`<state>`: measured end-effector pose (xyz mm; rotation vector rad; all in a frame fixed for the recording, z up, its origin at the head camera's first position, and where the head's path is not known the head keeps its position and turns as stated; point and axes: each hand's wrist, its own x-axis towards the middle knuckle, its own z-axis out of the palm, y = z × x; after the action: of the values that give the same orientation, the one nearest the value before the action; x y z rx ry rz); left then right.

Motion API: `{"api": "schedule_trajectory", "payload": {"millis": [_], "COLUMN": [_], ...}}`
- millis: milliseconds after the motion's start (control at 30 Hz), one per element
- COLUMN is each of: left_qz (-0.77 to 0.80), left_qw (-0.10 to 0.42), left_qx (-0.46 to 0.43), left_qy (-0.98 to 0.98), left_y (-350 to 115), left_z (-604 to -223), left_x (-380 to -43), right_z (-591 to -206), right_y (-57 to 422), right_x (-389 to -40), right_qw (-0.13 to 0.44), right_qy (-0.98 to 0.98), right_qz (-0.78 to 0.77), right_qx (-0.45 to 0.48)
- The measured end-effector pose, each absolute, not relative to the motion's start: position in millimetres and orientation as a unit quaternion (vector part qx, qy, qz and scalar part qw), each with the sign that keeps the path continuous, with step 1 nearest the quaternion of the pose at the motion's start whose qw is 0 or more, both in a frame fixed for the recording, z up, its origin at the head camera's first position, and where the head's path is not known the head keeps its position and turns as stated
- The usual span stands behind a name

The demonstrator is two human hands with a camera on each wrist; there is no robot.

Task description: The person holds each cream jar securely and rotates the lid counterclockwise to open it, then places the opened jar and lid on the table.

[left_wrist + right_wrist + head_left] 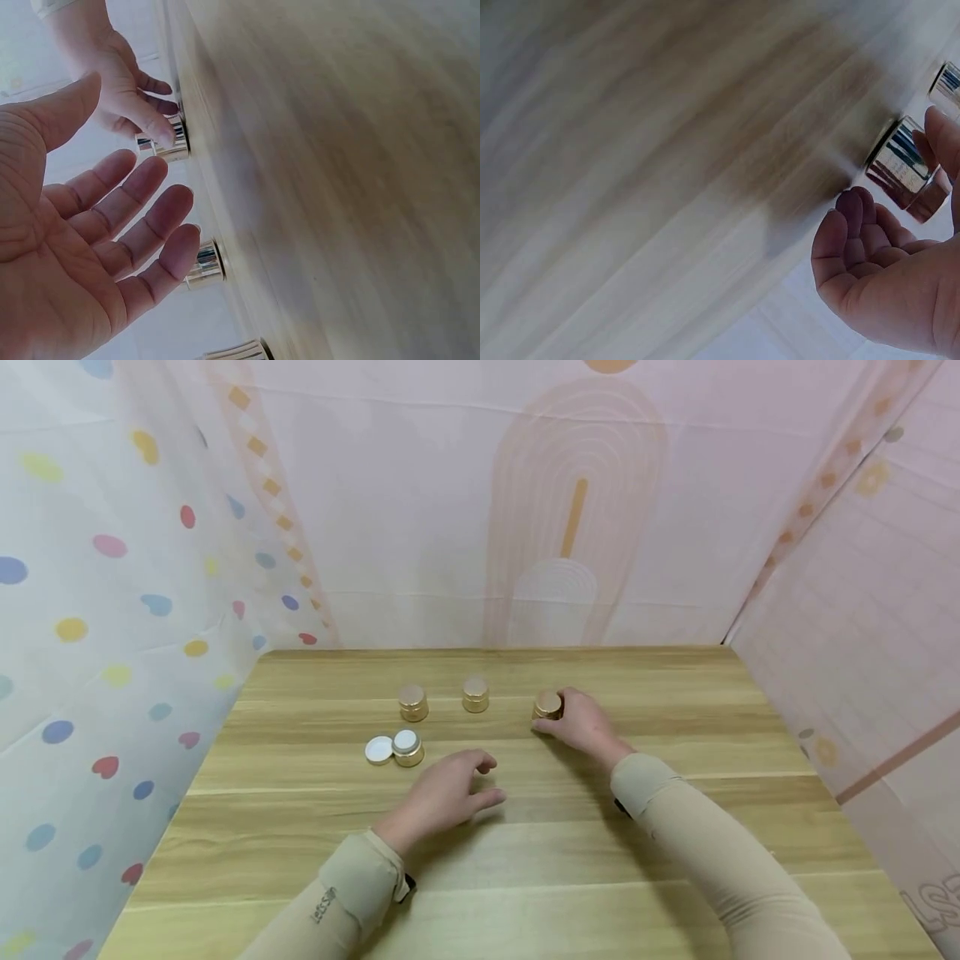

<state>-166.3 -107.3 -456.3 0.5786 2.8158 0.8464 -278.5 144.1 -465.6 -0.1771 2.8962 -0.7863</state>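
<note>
My right hand (588,725) is at a small gold-lidded jar (548,703) on the table, its thumb at the near side and forefinger at the far side. In the right wrist view, the shiny gold jar (906,166) stands by the thumb, while the other fingers (853,225) curl beside its base. My left hand (450,789) hovers over the table with loosely bent fingers and holds nothing. Nearest to it is an open jar (407,747) with a white top, its white-lined lid (378,750) lying against its left side.
Two more closed gold jars, one at the left (413,702) and one in the middle (476,695), stand toward the back of the wooden table (562,893). Patterned cloth hangs behind (405,527) and on both sides of the table.
</note>
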Motion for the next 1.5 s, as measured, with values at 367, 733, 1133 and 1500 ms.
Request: {"api": "schedule_trajectory", "payload": {"millis": [367, 733, 1133, 1500], "left_qz": [0.288, 0.294, 0.346, 0.351], "left_qw": [0.081, 0.070, 0.020, 0.003], "left_qx": [0.191, 0.182, 0.159, 0.224], "left_qy": [0.935, 0.936, 0.924, 0.909], "left_y": [-102, -101, -100, -101], "left_z": [-455, -457, -458, -457], "left_x": [-170, -171, -176, -176], "right_z": [-468, -461, -452, -451], "right_y": [140, 147, 127, 115], "right_x": [-281, -263, -220, -201], "right_qw": [0.045, 0.020, -0.016, -0.008], "right_qy": [0.968, 0.959, 0.939, 0.923], "right_qz": [-0.241, -0.260, -0.193, -0.209], "right_qx": [-0.060, -0.110, -0.283, -0.324]}}
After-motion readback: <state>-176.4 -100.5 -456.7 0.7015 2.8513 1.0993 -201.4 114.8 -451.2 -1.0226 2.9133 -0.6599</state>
